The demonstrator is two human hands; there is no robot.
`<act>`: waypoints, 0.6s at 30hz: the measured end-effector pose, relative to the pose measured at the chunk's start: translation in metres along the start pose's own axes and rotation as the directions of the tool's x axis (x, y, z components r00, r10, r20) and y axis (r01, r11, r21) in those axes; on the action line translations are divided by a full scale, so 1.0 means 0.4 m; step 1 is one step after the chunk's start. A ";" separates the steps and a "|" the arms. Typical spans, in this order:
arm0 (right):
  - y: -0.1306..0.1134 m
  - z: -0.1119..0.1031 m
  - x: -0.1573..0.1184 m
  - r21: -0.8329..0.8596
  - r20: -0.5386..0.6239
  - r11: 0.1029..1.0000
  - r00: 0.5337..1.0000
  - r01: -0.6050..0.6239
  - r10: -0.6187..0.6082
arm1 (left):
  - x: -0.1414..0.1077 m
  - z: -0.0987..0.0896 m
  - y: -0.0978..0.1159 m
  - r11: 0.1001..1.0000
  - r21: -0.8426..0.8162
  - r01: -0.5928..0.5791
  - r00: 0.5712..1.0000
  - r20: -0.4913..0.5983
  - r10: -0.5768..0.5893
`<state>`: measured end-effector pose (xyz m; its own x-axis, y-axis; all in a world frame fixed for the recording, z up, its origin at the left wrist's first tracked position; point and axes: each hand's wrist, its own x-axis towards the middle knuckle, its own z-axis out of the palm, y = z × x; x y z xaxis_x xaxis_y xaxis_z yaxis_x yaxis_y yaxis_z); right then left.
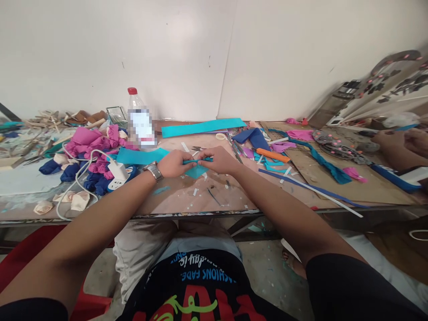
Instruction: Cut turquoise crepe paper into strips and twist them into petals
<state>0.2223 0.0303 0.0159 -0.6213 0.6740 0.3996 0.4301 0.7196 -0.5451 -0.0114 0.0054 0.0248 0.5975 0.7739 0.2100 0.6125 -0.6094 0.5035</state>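
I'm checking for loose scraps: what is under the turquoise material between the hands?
Past the near edge of the turquoise material, the tabletop shows, with a small white scrap on it. Whatever lies directly beneath the material is covered and cannot be seen.

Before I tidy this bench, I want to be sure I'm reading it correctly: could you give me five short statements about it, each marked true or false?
1. The left hand and right hand both pinch a turquoise piece. True.
2. The metal watch is on the person's right wrist. False: the watch is on the left wrist.
3. The red-capped bottle stands upright. True.
4. The pink bundle lies to the right of both hands. False: the pink bundle lies to their left.
5. The orange item is held in the left hand. False: the orange item lies on the bench, right of the right hand.
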 end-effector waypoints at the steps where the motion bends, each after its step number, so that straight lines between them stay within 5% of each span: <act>1: -0.001 0.001 0.000 0.001 -0.002 1.000 1.000 0.004 -0.004 | 0.000 -0.001 0.001 1.000 -0.006 0.003 1.000 0.006 -0.003; 18: -0.010 0.008 -0.001 0.024 -0.086 1.000 0.996 0.018 -0.016 | 0.007 -0.005 -0.003 0.991 -0.121 0.059 0.998 0.041 -0.054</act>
<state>0.2187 0.0265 0.0157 -0.5697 0.6744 0.4697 0.4033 0.7274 -0.5552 -0.0116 0.0089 0.0266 0.5843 0.7980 0.1478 0.5793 -0.5376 0.6126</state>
